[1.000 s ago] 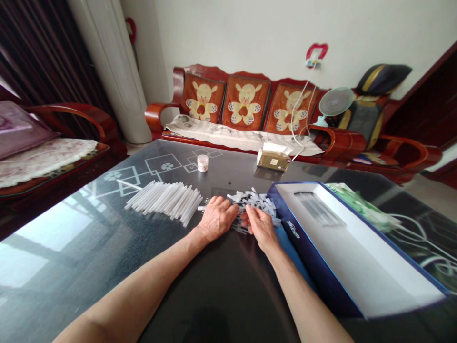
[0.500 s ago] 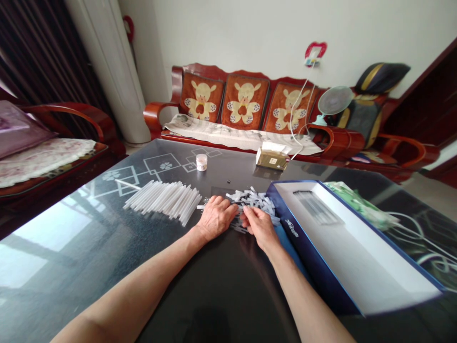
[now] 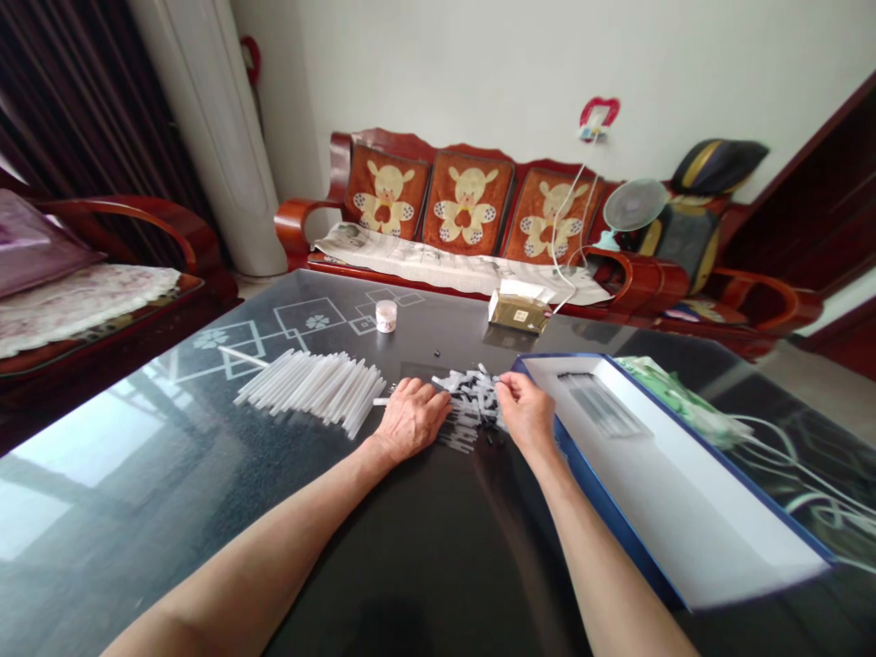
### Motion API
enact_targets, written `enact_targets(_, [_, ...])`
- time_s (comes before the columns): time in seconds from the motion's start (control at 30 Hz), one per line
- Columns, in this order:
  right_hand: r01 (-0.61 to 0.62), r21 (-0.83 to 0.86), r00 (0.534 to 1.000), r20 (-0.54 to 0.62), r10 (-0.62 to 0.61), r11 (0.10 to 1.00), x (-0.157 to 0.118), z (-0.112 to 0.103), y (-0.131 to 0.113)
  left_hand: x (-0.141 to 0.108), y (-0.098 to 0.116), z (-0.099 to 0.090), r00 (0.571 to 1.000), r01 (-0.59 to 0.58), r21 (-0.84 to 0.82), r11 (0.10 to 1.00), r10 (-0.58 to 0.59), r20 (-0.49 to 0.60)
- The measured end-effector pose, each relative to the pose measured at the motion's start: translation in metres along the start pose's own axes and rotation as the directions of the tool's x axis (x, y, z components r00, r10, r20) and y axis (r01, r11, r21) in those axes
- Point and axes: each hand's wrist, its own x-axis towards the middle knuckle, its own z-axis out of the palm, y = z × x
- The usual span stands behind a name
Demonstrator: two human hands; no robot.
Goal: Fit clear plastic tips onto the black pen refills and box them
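My left hand is closed round a thin white tube, whose end sticks out on the left. My right hand is pinched at the right edge of a pile of small white and dark pieces; what its fingertips hold is too small to name. Short clear tubes lie between the hands. Left of my left hand, many long white tubes are spread in a row. A blue box with a white inside stands right of my right hand, holding a bundle of thin clear rods.
A small white jar and a tissue box stand toward the table's far side. Green packaging and white cables lie beyond the blue box. A wooden sofa is behind the table.
My right hand has moved right and slightly up, away from my left hand, to the edge of the small pieces. More short tubes and dark bits show between the hands. The view has shifted slightly.
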Motion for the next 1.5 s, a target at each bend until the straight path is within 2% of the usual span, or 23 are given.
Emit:
enact_targets(0.07, [0.039,-0.208,0.998,0.050,-0.029,0.977,0.017,-0.002,-0.002,0.000,0.000,0.000,1.000,0.006,-0.001,1.000,-0.006,-0.002])
enact_targets(0.17, [0.109,-0.479,0.982,0.188,-0.019,0.871,0.035,0.001,-0.009,0.000,0.000,0.000,1.000,0.010,0.001,1.000,-0.010,-0.001])
enact_targets(0.3, [0.146,-0.612,0.956,0.288,0.047,0.777,0.043,0.008,-0.012,0.000,-0.001,0.001,1.000,0.023,0.004,1.000,-0.023,0.005])
enact_targets(0.4, [0.173,-0.593,0.961,0.275,-0.004,0.786,0.037,0.006,-0.010,0.000,-0.001,0.002,1.000,0.023,0.002,1.000,-0.023,-0.002])
enact_targets(0.47, [0.253,-0.483,0.957,0.251,-0.145,0.838,0.027,0.003,-0.013,0.000,-0.002,0.003,1.000,0.017,-0.005,1.000,-0.017,-0.008])
enact_targets(0.53, [0.357,-0.284,0.927,0.222,-0.301,0.890,0.012,-0.001,-0.019,0.000,-0.003,0.004,1.000,0.010,-0.011,1.000,-0.010,-0.012])
enact_targets(0.6, [0.422,-0.097,0.891,0.230,-0.392,0.902,-0.005,-0.002,-0.027,0.000,-0.003,0.006,1.000,0.007,-0.015,1.000,-0.007,-0.020])
enact_targets(0.73, [0.468,0.022,0.850,0.264,-0.456,0.884,-0.031,0.002,-0.032,0.000,-0.005,0.007,1.000,-0.011,-0.020,1.000,0.011,-0.022])
enact_targets(0.83, [0.467,-0.023,0.864,0.222,-0.451,0.884,-0.035,0.004,-0.023,0.000,-0.010,0.005,1.000,-0.011,-0.013,1.000,0.011,-0.028])
enact_targets(0.93, [0.453,-0.135,0.890,0.128,-0.438,0.881,-0.031,0.003,-0.015,0.000,-0.017,0.001,0.989,0.106,0.028,0.994,-0.102,-0.112])
enact_targets(1.03, [0.442,-0.207,0.896,0.051,-0.442,0.873,-0.025,0.003,-0.013,0.000,-0.022,-0.004,0.962,0.189,0.043,0.981,-0.176,-0.210])
enact_targets(1.27, [0.426,-0.265,0.900,0.024,-0.435,0.865,0.002,-0.003,-0.003,-0.002,-0.028,-0.004,0.938,0.240,0.051,0.970,-0.217,-0.270])
enact_targets(1.33, [0.419,-0.312,0.905,0.073,-0.418,0.853,0.005,-0.003,-0.003,-0.003,-0.030,-0.003,0.928,0.249,0.037,0.968,-0.228,-0.293])
enact_targets(1.4, [0.438,-0.371,0.899,0.179,-0.400,0.819,0.004,0.004,-0.011,-0.004,-0.031,-0.001,0.922,0.250,0.018,0.968,-0.232,-0.310])
enact_targets(1.5, [0.502,-0.413,0.859,0.341,-0.382,0.760,-0.003,0.022,-0.033,-0.004,-0.031,0.000,0.919,0.245,-0.004,0.969,-0.234,-0.318])
